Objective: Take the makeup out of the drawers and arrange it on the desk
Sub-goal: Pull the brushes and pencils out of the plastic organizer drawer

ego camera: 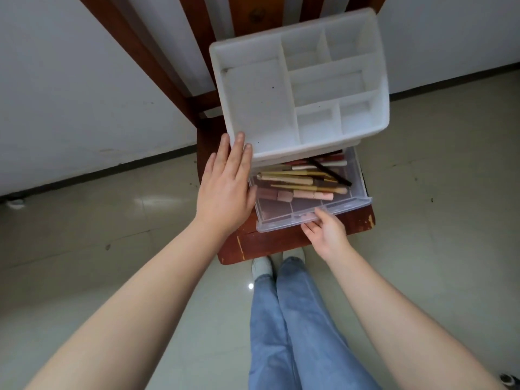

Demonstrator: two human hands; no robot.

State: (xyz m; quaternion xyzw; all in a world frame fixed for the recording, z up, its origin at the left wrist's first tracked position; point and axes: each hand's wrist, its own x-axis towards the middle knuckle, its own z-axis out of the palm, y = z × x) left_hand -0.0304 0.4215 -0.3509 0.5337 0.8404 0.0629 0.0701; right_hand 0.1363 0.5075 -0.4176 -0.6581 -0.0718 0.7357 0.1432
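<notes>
We record a white plastic desk organiser [298, 88] with open-top compartments, standing on a dark red-brown wooden chair seat [281, 243] against a white wall [70, 88]. Beneath its top tray, a clear plastic drawer [309, 213] is pulled out toward us. In the drawer lies the makeup: gold-handled brushes [298, 173], pink and beige tubes [306, 195], a slim black pencil [332, 173] lying across them, and reddish sticks further back under the tray. Our left hand [225, 192] lies flat and spread, fingers extended, resting against the organiser's front left corner and gripping nothing. Our right hand [326, 232] pinches the drawer's front lip, thumb on top. Below, blue jeans [292, 319] and a white shoe [261, 267] stand on pale glossy floor tiles [436, 192].
</notes>
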